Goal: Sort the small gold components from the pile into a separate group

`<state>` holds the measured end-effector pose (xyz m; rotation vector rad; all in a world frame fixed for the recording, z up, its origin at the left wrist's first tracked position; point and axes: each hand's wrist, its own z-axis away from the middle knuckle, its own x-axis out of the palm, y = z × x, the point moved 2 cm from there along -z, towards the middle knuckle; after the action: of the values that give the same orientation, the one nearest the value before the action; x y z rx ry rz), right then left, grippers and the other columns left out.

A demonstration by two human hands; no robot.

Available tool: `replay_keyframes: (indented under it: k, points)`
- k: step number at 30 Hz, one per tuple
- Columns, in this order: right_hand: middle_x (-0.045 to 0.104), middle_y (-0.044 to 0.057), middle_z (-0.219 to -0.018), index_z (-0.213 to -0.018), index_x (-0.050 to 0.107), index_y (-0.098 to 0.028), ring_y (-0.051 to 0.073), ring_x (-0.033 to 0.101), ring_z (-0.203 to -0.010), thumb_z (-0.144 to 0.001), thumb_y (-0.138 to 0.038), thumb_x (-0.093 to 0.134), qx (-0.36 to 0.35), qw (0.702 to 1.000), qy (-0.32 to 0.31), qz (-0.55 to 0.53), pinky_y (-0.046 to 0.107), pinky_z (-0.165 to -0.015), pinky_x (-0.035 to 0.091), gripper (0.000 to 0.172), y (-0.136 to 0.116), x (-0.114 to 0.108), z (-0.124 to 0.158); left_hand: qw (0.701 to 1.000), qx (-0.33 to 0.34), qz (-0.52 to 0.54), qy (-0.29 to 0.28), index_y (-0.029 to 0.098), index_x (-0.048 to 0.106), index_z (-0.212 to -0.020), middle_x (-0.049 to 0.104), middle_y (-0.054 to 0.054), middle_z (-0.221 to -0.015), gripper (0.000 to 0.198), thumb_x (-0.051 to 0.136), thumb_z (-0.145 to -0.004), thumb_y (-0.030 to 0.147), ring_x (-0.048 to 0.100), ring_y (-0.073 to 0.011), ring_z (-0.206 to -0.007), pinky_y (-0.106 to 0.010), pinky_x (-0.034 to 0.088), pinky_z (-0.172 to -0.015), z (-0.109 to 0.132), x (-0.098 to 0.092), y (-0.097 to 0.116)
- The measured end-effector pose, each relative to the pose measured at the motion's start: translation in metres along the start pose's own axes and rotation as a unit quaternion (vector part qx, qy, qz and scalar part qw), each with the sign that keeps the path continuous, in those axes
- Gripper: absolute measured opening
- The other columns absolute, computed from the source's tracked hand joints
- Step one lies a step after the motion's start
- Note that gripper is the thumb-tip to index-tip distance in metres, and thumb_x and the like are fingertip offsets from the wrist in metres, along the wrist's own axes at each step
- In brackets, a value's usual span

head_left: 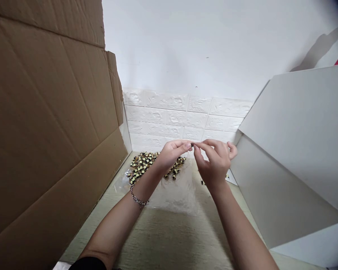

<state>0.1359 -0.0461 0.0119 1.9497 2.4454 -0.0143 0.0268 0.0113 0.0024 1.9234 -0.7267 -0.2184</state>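
A tiny dark part (192, 144), too small to make out fully, is between my two hands at the middle of the view. My left hand (172, 153) pinches it between thumb and index finger from the left. From the right, my right hand (214, 159) meets it with thumb and index fingertip closed, the other fingers loosely curled. Below and behind my left hand lies a heap of small black-and-yellow parts (143, 165), which look like little wound coils with thin leads. The heap rests on a clear plastic bag (171, 197), partly hidden by my left forearm.
A tall cardboard sheet (45, 112) walls off the left. White panels (293, 150) stand on the right, and a white brick-pattern wall (169, 116) closes the back. A few loose parts (202, 182) lie on the pale tabletop (157, 236) under my right hand.
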Motion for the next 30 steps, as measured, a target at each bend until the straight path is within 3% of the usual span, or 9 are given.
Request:
replay_keyframes:
  k: [15, 30]
  points:
    - [0.059, -0.004, -0.068, -0.065, 0.061, -0.024, 0.01, 0.053, -0.066, -0.071, -0.024, 0.056, 0.043, 0.999, 0.005, 0.004, 0.037, -0.088, 0.024, 0.008, -0.0022, 0.0008, 0.0009, 0.999, -0.003, -0.023, -0.023, 0.016, 0.066, -0.087, 0.065, -0.004, -0.083, 0.024, 0.059, -0.071, 0.033, 0.055, -0.014, -0.084, -0.028, 0.038, -0.082, 0.0002, 0.0019, 0.0039]
    - [0.061, -0.003, -0.074, -0.07, 0.059, -0.023, 0.012, 0.055, -0.074, -0.072, -0.021, 0.056, 0.026, 0.998, -0.044, -0.029, 0.037, -0.09, 0.024, 0.004, -0.0037, 0.0005, 0.0016, 1.0, -0.009, -0.007, -0.018, 0.013, 0.064, -0.079, 0.061, -0.003, -0.076, 0.022, 0.058, -0.072, 0.033, 0.053, -0.0123, -0.079, -0.028, 0.036, -0.082, -0.0011, -0.001, -0.0005]
